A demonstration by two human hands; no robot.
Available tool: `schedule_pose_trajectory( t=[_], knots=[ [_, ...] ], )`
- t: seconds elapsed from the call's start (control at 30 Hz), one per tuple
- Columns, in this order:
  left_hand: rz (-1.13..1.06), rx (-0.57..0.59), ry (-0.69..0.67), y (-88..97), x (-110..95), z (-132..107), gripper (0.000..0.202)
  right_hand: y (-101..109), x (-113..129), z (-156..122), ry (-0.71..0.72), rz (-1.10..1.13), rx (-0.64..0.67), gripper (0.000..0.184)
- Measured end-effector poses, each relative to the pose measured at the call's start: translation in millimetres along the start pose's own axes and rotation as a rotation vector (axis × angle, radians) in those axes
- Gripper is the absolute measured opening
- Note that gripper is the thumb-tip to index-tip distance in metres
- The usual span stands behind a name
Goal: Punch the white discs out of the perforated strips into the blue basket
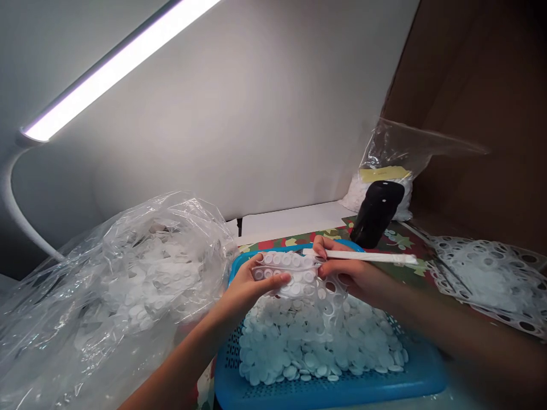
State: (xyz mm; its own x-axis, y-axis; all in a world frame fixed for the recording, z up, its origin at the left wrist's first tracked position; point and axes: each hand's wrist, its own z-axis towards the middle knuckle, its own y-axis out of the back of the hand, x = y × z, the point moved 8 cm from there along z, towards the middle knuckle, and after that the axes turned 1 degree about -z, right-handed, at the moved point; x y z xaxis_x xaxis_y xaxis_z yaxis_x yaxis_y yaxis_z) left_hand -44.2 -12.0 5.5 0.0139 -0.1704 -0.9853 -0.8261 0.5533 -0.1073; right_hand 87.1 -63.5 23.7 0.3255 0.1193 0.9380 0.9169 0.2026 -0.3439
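My left hand [264, 279] is closed on a white plastic sheet of round discs [288, 267], thumb on top of it. The sheet is held above a blue basket [333, 393]. In my right hand [337, 263] is a slim tool with a white handle [376, 257]; its tip lies against the sheet, and its exact kind is unclear. The fingers of that hand also touch the sheet's right end. From there hangs a clear strip with round holes [331, 302]. Below, many loose white discs [307, 359] fill the basket.
A large clear plastic bag [162, 267] with white sheets inside lies at left. At right is a pile of punched plastic sheets [491, 279]. A black bottle-like object [378, 213] stands before a bag of white pieces [359, 196]. A lit lamp [119, 71] hangs above.
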Motion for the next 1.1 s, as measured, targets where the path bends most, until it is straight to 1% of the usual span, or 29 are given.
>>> schedule_pose_trajectory(
  t=[0.07,0.13,0.2,0.23,0.3,0.43,0.5,0.57,0.63,0.73,0.83,0.9,1.1],
  knots=[
    [0.022,-0.028,0.01,1.8,-0.2,-0.6,0.045,4.2,-0.4,0.9,0.007,-0.008,-0.026,0.02],
    [0.048,-0.04,-0.003,2.3,-2.7,-1.1,0.063,6.9,-1.4,1.9,0.005,-0.018,-0.043,0.019],
    [0.073,-0.027,-0.016,1.3,-4.3,-0.8,0.076,7.6,-2.0,2.6,0.003,-0.016,-0.048,0.02],
    [0.081,-0.012,-0.022,0.3,-4.3,-0.4,0.078,7.5,-2.3,2.8,0.001,-0.012,-0.048,0.02],
    [0.092,0.031,-0.042,-2.6,-3.3,0.4,0.074,7.2,-3.0,2.9,-0.005,0.001,-0.047,0.02],
    [0.156,0.115,-0.068,-8.1,2.7,-0.3,0.047,6.6,-5.4,3.4,-0.023,0.017,-0.033,0.02],
    [0.204,0.135,-0.053,-8.9,6.9,-1.4,0.04,5.0,-6.5,3.6,-0.032,0.015,-0.013,0.021],
    [0.224,0.123,-0.073,-7.3,7.0,-1.8,0.038,2.7,-7.0,3.3,-0.038,0.004,0.007,0.021],
    [0.234,0.089,-0.124,-4.0,4.1,-1.5,0.034,0.7,-6.1,2.6,-0.033,-0.013,0.011,0.022],
    [0.328,0.05,-0.187,-0.8,-0.6,-1.5,0.026,-1.1,-5.1,2.0,-0.03,-0.038,0.004,0.022],
    [0.451,0.095,-0.174,-5.3,-2.5,-3.6,0.02,-0.8,-5.5,2.5,-0.032,-0.062,-0.003,0.023],
    [0.507,0.122,-0.158,-8.5,-4.3,-5.6,0.02,-0.5,-5.0,3.4,-0.016,-0.072,0.004,0.023],
    [0.609,0.138,-0.177,-11.8,-9.6,-7.5,0.022,0.0,-4.8,5.3,0.023,-0.087,0.035,0.023]
  ],
)
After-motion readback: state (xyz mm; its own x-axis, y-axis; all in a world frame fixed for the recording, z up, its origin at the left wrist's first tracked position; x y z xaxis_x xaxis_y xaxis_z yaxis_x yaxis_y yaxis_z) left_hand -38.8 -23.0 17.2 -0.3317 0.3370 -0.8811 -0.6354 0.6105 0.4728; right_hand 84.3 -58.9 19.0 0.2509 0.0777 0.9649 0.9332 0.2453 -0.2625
